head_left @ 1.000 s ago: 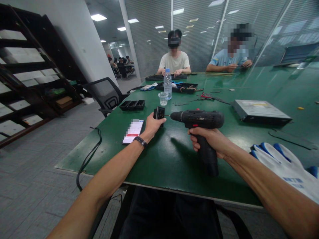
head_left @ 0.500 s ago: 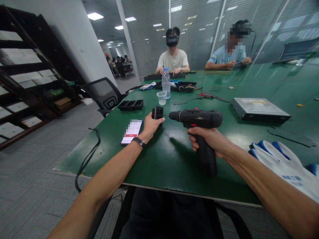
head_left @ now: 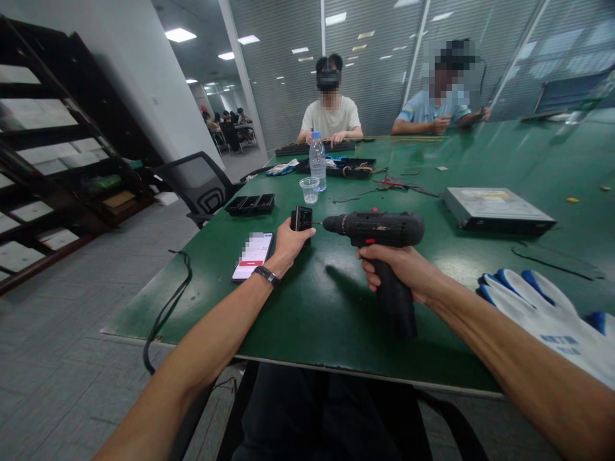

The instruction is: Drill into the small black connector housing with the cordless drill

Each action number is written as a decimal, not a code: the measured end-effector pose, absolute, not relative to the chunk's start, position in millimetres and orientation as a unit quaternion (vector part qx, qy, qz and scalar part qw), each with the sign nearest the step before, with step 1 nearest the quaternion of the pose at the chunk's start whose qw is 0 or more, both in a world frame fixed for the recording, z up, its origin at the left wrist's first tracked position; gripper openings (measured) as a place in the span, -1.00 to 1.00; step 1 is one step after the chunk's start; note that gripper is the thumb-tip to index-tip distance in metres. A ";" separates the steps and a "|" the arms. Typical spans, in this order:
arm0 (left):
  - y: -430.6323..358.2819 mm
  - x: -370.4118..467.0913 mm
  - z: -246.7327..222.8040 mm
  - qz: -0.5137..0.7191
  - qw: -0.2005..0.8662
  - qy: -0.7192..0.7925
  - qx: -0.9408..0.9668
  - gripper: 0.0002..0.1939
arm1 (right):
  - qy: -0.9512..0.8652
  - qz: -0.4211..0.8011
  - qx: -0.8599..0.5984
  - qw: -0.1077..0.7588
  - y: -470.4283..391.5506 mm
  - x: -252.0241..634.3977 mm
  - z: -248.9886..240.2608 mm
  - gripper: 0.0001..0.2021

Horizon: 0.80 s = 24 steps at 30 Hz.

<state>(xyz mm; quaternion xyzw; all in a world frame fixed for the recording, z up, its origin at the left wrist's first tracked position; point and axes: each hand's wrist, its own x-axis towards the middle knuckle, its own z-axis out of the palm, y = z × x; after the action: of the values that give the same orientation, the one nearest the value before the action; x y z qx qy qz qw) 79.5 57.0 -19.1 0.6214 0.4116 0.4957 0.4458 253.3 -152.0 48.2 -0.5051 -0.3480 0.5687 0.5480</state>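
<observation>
My left hand [head_left: 287,246] grips a small black plastic part [head_left: 302,219] just above the table, its open side turned to the right. Its exact kind I cannot make out. My right hand [head_left: 396,269] is wrapped round the handle of a black cordless drill [head_left: 384,227], held level and pointing left. The drill's thin bit reaches the face of the black part, close to my left thumb; whether it touches a screw is too small to tell. A phone [head_left: 253,256] with a lit screen lies left of my left hand.
On the green table [head_left: 307,320] stand a black sectioned tray [head_left: 250,204], a plastic cup [head_left: 309,190] and a water bottle [head_left: 318,163]. At right are a metal disc drive [head_left: 498,208] and white-blue gloves [head_left: 542,314]. Two people sit across.
The whole view has shifted slightly. Both hands keep their hold, and the drill stays against the black part. The person at far right has moved their hands apart.
</observation>
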 end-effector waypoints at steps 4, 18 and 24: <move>55.5 79.1 -17.5 0.494 0.457 0.402 0.621 -0.56 | -0.347 0.564 -0.506 0.553 -152.2 253.8 47.7 -0.74; 59.5 79.1 -20.9 0.492 0.452 0.403 0.626 -0.56 | -0.347 0.561 -0.510 0.551 -152.6 254.4 47.1 -0.76; 60.4 79.2 -21.1 0.492 0.447 0.407 0.626 -0.57 | -0.348 0.561 -0.511 0.551 -153.4 254.7 47.1 -0.77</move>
<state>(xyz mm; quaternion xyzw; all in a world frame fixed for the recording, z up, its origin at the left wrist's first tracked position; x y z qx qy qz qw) 79.2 60.4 -21.1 0.6265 0.4070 0.4920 0.4470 254.7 -153.4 47.1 -0.5107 -0.3479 0.5610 0.5508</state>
